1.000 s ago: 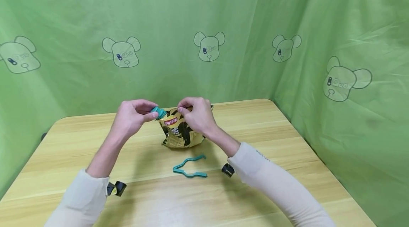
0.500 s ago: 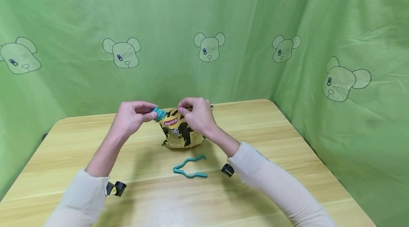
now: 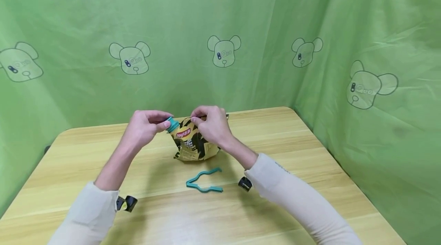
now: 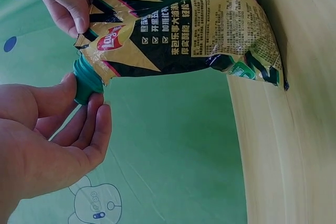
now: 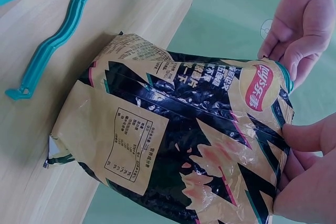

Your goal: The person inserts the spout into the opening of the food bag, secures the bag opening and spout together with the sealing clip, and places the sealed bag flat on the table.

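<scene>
A gold-and-black Lay's chip bag [image 3: 187, 149] stands upright near the back of the table. At its upper left corner is a teal ribbed cap [image 4: 87, 80], which my left hand [image 3: 140, 130] pinches between thumb and fingers. My right hand [image 3: 215, 126] pinches the bag's top edge, right of the cap, as the right wrist view also shows. How the cap joins the bag's corner is partly hidden by my left fingers. In front of the bag, a teal hinged bag clip [image 3: 213, 189] lies on the table with its two arms spread apart.
The light wooden table [image 3: 286, 141] ends just behind the bag. A green curtain [image 3: 179, 19] with bear-head prints surrounds it at the back and sides. Small black devices, like the left one [image 3: 130, 203], stick out from both sleeves.
The teal cap has tilted slightly and shifted a little right in my left fingers. My right hand keeps its hold on the bag's top edge; the clip has not moved.
</scene>
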Demonstrator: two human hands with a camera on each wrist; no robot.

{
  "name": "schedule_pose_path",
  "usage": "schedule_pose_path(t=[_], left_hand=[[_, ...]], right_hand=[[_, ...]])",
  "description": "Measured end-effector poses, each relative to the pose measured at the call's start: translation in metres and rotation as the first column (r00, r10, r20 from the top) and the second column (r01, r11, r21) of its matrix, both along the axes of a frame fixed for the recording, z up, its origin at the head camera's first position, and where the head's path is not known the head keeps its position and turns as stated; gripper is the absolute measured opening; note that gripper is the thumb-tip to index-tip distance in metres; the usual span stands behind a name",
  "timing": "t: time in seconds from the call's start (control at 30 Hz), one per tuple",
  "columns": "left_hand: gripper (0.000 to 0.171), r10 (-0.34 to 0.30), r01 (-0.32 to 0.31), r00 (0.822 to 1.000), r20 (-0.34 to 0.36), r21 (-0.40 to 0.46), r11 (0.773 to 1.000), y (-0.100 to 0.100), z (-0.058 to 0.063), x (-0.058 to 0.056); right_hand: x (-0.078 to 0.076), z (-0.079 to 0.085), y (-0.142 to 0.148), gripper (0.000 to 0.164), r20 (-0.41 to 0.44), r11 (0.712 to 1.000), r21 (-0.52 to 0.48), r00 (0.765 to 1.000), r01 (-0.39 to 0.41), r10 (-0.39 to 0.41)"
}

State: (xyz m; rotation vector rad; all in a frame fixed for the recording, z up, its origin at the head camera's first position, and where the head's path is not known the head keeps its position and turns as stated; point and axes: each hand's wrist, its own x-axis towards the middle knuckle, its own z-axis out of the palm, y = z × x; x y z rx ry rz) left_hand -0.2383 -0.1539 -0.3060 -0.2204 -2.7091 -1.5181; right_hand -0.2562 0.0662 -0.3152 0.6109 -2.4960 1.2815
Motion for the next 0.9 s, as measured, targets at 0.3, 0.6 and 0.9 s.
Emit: schedule_pose_path(t=[0.3,0.6,0.9], left_hand=[[0.025,-0.004,0.004,1.000,-0.017,-0.002,1.000,0.0007,0.0007,0.0006],[0.028,-0.013,0.013,1.000,-0.005,0.009,1.000,0.0029,0.0010,0.0025],[0.032,-0.031,0.031,1.000,0.003,0.005,0.999,0.0018,0.0022,0.0067]], right_hand=[[-0.0004,-0.0002,-0.0005,0.008,-0.004,1.000,0.004,1.000,0.003,-0.003],[-0.0008,-0.0007,-0.0004,0.008,-0.009,1.000,0.003,1.000,0.002,-0.002],[-0.0003,-0.0001,-0.0007,0.008,-0.002,1.000,0.001,1.000,0.007,-0.007]])
